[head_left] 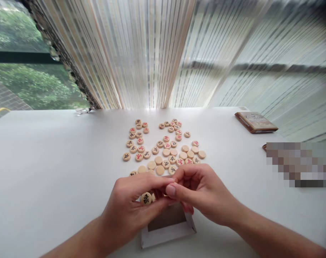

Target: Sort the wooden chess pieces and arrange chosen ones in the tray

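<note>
My left hand (pixel 136 200) reaches over a shallow white-edged box (pixel 169 233), its thumb and fingers curved together. My right hand (pixel 202 191) is closed in a pinch, and its thumb tip meets the left fingertips above the box. Whatever sits between the fingertips is mostly hidden. Through the gap in my left hand shows a round wooden Chinese chess piece (pixel 146 198) with a black character; whether it lies in the box or touches the hand I cannot tell. Just beyond the hands are plain-faced pieces (pixel 160 170) and one with a black character (pixel 172 169).
Many chess pieces with red or black characters, such as a red one (pixel 139 157), spread over the white table (pixel 58 172). At right lie a flat brown-edged box (pixel 256 122) and a blurred-out object (pixel 299 165). Striped curtains (pixel 141 53) hang behind the table.
</note>
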Action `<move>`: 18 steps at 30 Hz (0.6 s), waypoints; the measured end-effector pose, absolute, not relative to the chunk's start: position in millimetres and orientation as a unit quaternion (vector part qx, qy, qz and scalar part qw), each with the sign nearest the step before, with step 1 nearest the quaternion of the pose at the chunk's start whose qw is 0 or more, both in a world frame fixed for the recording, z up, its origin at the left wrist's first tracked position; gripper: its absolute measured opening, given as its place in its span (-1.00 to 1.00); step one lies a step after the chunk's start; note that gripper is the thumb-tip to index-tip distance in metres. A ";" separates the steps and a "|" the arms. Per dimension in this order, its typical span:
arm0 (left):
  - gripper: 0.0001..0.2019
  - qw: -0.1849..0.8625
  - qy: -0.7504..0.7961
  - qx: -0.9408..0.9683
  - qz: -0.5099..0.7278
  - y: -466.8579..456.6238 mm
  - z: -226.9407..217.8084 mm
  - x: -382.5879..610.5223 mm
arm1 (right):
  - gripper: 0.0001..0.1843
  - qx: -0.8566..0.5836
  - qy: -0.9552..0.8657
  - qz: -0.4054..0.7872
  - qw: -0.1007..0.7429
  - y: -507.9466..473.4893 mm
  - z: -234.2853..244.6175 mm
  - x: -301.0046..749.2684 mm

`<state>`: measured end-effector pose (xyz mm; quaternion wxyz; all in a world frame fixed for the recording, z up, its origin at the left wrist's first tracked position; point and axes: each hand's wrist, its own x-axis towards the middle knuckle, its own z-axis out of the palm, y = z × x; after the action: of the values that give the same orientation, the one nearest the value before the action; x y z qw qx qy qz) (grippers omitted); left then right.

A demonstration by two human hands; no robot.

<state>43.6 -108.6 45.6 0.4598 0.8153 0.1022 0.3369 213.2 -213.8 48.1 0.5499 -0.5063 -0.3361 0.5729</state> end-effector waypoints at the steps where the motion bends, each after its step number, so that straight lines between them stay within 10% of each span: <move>1: -0.79 0.463 0.101 0.816 0.332 -108.5 46.3 43.7 | -0.63 -0.505 -0.339 0.573 0.549 -213.8 48.8 213.5; 18: -0.71 0.527 0.150 0.766 0.335 -104.8 39.8 39.2 | -0.70 -0.406 -0.312 0.637 0.577 -213.8 47.7 215.3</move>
<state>39.2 -104.8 39.8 0.5273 0.7662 0.1498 0.3354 215.3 -213.8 47.7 0.5765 -0.4065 -0.3116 0.6366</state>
